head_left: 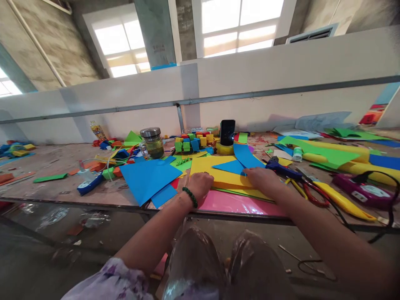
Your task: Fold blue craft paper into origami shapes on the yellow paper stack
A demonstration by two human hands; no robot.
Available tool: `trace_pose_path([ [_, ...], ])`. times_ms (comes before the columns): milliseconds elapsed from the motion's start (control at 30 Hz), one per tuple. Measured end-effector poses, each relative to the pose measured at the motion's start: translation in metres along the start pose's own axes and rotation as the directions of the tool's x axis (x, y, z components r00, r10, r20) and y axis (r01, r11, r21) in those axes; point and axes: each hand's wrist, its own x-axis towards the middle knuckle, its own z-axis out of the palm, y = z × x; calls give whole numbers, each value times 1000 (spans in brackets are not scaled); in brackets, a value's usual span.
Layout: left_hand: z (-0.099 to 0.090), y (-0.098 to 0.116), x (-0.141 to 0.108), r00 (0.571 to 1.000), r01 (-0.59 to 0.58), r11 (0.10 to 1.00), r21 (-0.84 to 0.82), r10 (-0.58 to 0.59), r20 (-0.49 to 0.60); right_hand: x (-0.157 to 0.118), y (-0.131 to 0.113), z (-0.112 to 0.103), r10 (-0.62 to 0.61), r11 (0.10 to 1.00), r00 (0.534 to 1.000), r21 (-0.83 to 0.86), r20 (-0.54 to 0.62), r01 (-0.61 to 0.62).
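A yellow craft sheet [229,180] lies in front of me at the table's edge, its near part raised in a fold. My left hand [201,185], with a dark green bead bracelet at the wrist, is closed on the sheet's left end. At the other end my right hand [262,180] has its fingers curled on the same sheet; the fingertips are partly hidden. Beneath it is a glossy pink sheet [239,203]. Just behind my right hand stretches a blue strip [247,156], and a blue triangular piece [229,167] lies on the yellow.
Larger blue sheets [146,177] lie left of my hands. Behind are a lidded glass mug [152,143], small coloured blocks [194,142] and a phone [227,132] on a yellow stand. To the right are blue-handled pliers [283,168], a yellow-handled tool [342,201] and a purple device [362,189] with a cord.
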Motion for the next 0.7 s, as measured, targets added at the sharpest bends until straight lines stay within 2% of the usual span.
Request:
trace_pose_path([
  [133, -23, -15, -1, 998, 42, 999, 27, -40, -49, 1, 25, -6, 95, 995, 995, 7, -12, -95],
  [233, -50, -35, -6, 987, 128, 990, 53, -122, -109, -14, 24, -21, 133, 991, 977, 26, -169, -130],
  [300, -71, -51, -10, 976, 176, 981, 80, -164, -145, -30, 7, -31, 120, 992, 942, 69, -313, -104],
  [333, -82, -59, -12, 966, 216, 970, 112, -196, -168, -39, -6, -34, 71, 990, 909, 139, -410, -14],
  [400, -104, -78, -17, 928, 315, 935, 160, -269, -256, -57, -33, -36, -157, 931, 898, 241, -410, 273],
  [467, -126, -96, -27, 872, 418, 894, 160, -345, -346, -67, -54, -33, -301, 860, 846, 257, -440, 440],
  [500, -137, -105, -32, 837, 468, 872, 141, -387, -386, -67, -60, -30, -341, 840, 830, 254, -441, 480],
  [533, -147, -112, -39, 812, 504, 856, 115, -424, -401, -65, -63, -28, -358, 838, 830, 246, -428, 488],
  [600, -165, -123, -53, 758, 567, 823, 45, -499, -420, -54, -61, -24, -351, 871, 881, 236, -316, 432],
  [667, -180, -127, -66, 740, 573, 820, -5, -520, -426, -36, -54, -24, -337, 911, 937, 221, -95, 349],
  [700, -187, -127, -71, 740, 563, 826, -12, -510, -437, -27, -50, -25, -339, 922, 941, 210, 25, 326],
])
